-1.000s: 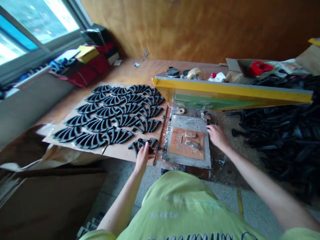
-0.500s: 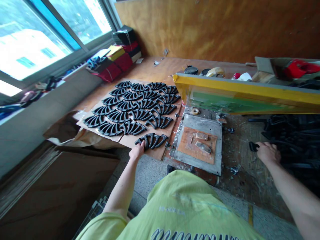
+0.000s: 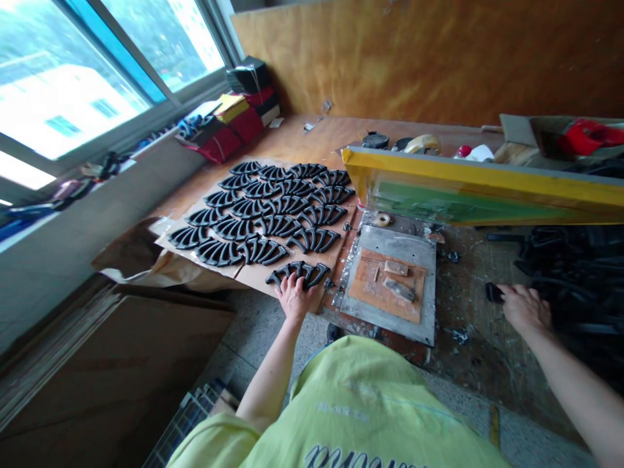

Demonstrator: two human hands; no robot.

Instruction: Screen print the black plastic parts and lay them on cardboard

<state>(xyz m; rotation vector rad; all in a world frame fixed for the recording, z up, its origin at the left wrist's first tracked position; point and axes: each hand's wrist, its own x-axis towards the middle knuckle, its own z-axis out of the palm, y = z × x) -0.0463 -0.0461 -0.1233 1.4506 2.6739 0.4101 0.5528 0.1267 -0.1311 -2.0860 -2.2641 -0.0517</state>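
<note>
My left hand (image 3: 294, 296) is resting on the near fan of black parts (image 3: 319, 273), its fingers loosely spread over the pieces rather than closing around any. That fan is lying on the cardboard sheet (image 3: 253, 278), just in front of the other rows of black parts (image 3: 260, 208). My right hand (image 3: 527, 307) is curling at the edge of the dark pile (image 3: 580, 286), with a black piece (image 3: 493, 292) jutting out past my fingers; I cannot tell whether I am gripping it. Between my hands, a metal plate (image 3: 425, 328) is lying flat. My yellow-green shirt (image 3: 380, 383) is showing large dark script (image 3: 365, 455), cut off below so I cannot make out the word, and small print (image 3: 344, 411) above it, too blurred for reading.
</note>
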